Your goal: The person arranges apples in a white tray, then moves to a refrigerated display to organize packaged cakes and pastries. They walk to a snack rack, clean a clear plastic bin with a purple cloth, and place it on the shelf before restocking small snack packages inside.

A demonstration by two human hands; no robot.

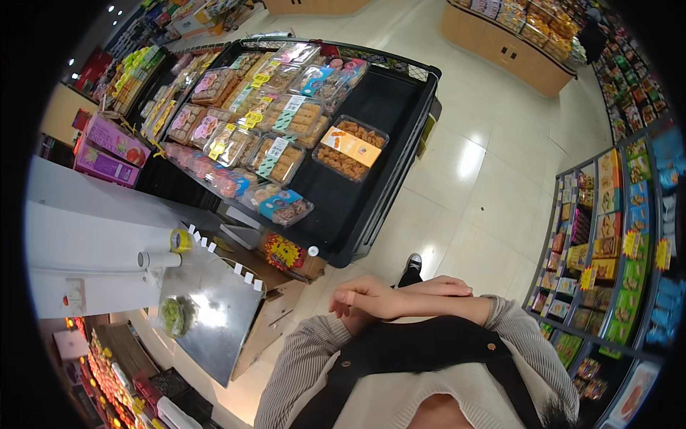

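My forearms cross in front of my waist, over a dark apron or overall bib. My right hand (pixel 367 297) lies at the left of the crossing, its fingers bent down by my left wrist; no object shows in it. My left hand (pixel 439 287) comes out at the right behind my right forearm, partly hidden, and no object shows in it either. Ahead stands a black display bin (pixel 353 225) with rows of clear plastic boxes of baked snacks (pixel 278 161). One box of brown pastries with an orange label (pixel 351 147) lies apart on its right side.
At the left is a metal-topped counter (pixel 230 332) with a bagged green fruit or vegetable (pixel 174 316), a roll of yellow tape (pixel 180 240) and a white cylinder (pixel 159 259). Shelves of packaged snacks (pixel 605 241) stand at the right. A shoe (pixel 414 263) shows on the tiled floor.
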